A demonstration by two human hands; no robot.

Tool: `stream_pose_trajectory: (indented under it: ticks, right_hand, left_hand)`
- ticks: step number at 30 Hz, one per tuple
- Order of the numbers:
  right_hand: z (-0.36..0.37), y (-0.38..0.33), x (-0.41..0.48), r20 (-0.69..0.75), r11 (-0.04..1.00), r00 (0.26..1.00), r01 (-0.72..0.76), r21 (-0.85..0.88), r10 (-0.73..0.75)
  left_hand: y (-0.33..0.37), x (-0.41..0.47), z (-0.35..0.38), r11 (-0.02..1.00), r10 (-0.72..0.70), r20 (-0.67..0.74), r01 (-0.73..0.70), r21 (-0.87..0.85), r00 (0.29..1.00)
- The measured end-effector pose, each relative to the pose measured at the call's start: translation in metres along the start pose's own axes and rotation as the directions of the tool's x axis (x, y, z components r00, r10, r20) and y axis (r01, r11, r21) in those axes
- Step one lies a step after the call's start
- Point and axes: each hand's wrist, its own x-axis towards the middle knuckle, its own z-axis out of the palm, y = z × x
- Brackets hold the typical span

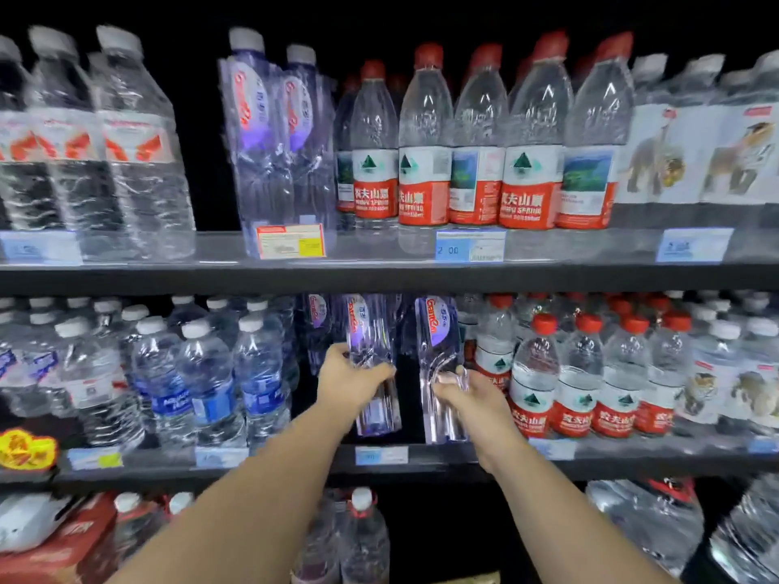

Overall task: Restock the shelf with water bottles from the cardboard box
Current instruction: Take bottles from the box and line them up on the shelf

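I see both hands reaching into a dark gap on the middle shelf (463, 461). The left hand (352, 383) wraps its fingers round the waist of a tall, slim Ganten water bottle (369, 330), and the right hand (470, 396) grips a second Ganten bottle (436, 343) the same way. The two hands are apart, one bottle each. Both bottles are smooth, faintly purple clear plastic, upright and full of water, with their caps hidden behind the board above. Their bases sit low over the middle shelf, but I cannot tell whether they touch it.

On that shelf, left of the gap, stand ribbed white-capped bottles with blue labels (210, 385). Right of the gap stand rounded red-capped bottles with red-and-white labels (575, 381). Deeper on the shelf, behind the left hand, more purple-tinted bottles (318, 326) show. Above the middle shelf, two taller white-capped Ganten bottles (269, 141) stand side by side.
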Motion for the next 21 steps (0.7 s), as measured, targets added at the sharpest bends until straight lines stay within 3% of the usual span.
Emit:
stream_pose_trajectory:
  ticks: [10,21]
  right_hand:
    - [-0.005,0.061,0.084,0.052,1.0,0.999,0.003,0.012,-0.003]
    - [-0.005,0.08,0.108,0.023,0.999,0.999,-0.029,0.041,0.028]
  left_hand:
    - [-0.05,0.073,0.063,0.991,0.131,-0.05,-0.13,0.019,0.99]
    - [-0.068,0.076,0.07,0.966,0.231,0.147,-0.245,0.088,0.962]
